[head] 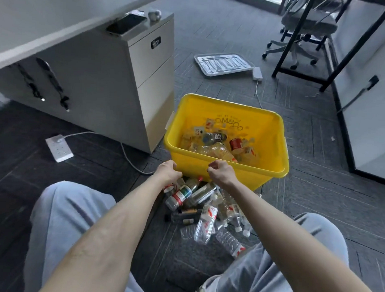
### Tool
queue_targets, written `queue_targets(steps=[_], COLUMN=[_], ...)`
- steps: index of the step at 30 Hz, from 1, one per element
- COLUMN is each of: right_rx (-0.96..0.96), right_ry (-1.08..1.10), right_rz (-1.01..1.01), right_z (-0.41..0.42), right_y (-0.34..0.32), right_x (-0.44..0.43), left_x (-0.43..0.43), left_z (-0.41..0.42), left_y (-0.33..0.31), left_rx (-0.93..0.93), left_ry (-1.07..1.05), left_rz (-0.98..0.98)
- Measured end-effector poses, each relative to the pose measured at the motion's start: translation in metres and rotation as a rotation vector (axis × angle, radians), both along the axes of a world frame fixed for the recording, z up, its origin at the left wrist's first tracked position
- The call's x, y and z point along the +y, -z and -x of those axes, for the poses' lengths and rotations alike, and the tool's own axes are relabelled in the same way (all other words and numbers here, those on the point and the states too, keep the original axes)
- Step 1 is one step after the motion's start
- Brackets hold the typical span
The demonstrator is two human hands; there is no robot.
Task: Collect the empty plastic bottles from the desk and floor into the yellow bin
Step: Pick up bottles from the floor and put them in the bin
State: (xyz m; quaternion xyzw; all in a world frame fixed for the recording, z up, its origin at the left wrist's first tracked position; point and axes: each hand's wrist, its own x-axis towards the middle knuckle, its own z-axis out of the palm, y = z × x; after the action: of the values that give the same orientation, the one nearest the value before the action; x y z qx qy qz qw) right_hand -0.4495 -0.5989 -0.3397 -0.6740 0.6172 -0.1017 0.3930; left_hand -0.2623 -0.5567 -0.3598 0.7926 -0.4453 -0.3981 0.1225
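Holds both hands at the near rim of the yellow bin [268,137], on the floor by a white cabinet [115,77]. Curls the left grip [167,170] at the rim's corner, its hold impossible to tell; shows the right grip [220,172] curled on nothing visible. Leaves empty plastic bottles [203,211] heaped on the floor just before the bin.
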Motion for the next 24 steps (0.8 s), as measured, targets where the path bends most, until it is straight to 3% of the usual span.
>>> queue_targets(steps=[7,17,21,24], right_rx=[0.036,0.114,0.078,0.014], right_ry=[-0.047,0.058,0.232,0.445], right_rz=[-0.102,-0.271,-0.348,-0.348], right_z=[-0.016,-0.015,-0.016,-0.020], right_y=[0.042,0.128,0.166,0.201], right_x=[0.013,-0.010,-0.024,-0.024], left_x=[0.018,-0.005,-0.027,-0.043], left_z=[-0.017,-0.019,-0.012,-0.004], left_y=[0.042,0.135,0.178,0.216], left_rx=[0.008,0.061,0.063,-0.053], left_ry=[-0.002,0.044,0.108,0.104], left_rz=[-0.100,-0.214,-0.255,-0.232])
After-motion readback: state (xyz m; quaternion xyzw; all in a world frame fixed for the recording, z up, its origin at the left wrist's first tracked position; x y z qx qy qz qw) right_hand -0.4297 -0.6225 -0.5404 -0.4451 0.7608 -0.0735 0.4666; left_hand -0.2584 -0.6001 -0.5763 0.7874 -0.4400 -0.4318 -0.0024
